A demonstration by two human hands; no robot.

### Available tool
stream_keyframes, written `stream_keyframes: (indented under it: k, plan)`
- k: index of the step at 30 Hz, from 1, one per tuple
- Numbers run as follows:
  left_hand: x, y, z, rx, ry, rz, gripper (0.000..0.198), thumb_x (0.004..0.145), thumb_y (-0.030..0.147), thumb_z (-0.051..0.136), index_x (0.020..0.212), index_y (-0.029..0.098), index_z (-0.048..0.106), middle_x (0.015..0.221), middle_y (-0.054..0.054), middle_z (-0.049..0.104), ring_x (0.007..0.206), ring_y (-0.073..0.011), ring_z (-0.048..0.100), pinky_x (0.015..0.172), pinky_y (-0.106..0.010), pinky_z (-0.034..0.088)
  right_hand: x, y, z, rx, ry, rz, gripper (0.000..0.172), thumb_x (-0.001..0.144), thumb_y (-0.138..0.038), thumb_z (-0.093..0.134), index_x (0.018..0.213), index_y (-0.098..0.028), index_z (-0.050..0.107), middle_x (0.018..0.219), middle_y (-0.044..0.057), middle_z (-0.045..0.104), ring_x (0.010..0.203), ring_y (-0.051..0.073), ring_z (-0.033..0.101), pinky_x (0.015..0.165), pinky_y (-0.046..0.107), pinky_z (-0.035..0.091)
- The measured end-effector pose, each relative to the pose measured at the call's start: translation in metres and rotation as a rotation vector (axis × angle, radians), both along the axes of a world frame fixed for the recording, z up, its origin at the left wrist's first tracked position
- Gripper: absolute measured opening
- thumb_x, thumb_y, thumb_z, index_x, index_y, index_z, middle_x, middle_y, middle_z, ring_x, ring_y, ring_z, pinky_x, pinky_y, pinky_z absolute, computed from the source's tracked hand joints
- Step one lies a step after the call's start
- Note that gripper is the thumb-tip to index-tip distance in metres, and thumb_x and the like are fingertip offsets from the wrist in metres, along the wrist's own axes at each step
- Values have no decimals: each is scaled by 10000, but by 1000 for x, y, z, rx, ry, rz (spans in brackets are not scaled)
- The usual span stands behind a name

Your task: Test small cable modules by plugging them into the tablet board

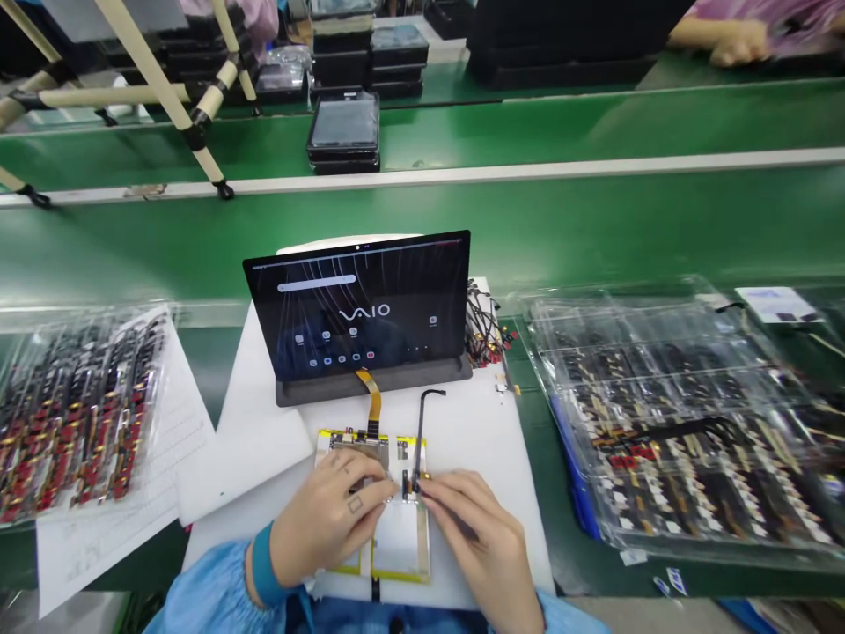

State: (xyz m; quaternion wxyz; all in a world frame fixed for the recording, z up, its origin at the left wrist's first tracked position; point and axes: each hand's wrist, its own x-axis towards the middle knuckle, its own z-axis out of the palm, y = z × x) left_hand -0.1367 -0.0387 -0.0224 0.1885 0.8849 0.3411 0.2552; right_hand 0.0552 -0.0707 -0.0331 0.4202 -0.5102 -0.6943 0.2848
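A lit VAIO tablet screen [370, 308] stands tilted in a dark grey holder [376, 383]. From it an orange flat ribbon cable [373, 405] runs down to a silver, yellow-edged battery and circuit board assembly [402, 537] lying before me. My left hand [334, 506] rests over the board's left part, thumb and forefinger closed near its middle; what they hold, if anything, is hidden. At the board's right edge my right hand [481, 533] pinches the lower end of a thin black cable [421, 427], whose upper end bends right on the white mat.
Clear plastic trays of small parts lie at the left [85, 414] and right [687, 423]. Black wires with red ends [485, 330] lie beside the screen on the white foam mat [508, 493]. Stacked tablets [344, 132] stand beyond; a co-worker's hand [739, 42] is at far right.
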Motion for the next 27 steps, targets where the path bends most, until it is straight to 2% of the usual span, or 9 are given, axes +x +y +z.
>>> stream_keyframes:
  k: [8,15,19,27]
  plan:
    - [0,-1,3,47,25,-12,251,861,82,385,1046,152,539,859,-65,583,784,-188,532,674,-334,461,0,0,-2,6,-15,13,188,885,-98,479,971,-208,605,849,26,602,790,157,549,660,257,506]
    - [3,1,4,77,108,-61,217,883,224,417,1065,189,529,856,-65,552,747,-208,536,633,-366,461,0,-1,-2,27,-24,13,200,884,-95,481,993,-211,601,855,26,602,792,159,546,655,264,505]
    - [2,0,1,78,90,-52,207,863,205,455,1049,188,542,865,-63,553,756,-205,531,642,-360,457,0,-2,-3,29,-30,12,201,887,-98,479,993,-218,600,873,24,603,804,160,543,666,270,503]
    - [3,1,3,89,49,-29,207,871,161,413,1015,178,561,855,-58,562,758,-197,527,636,-346,460,-1,0,0,32,-36,16,196,892,-101,475,998,-210,598,873,24,599,812,159,539,674,268,497]
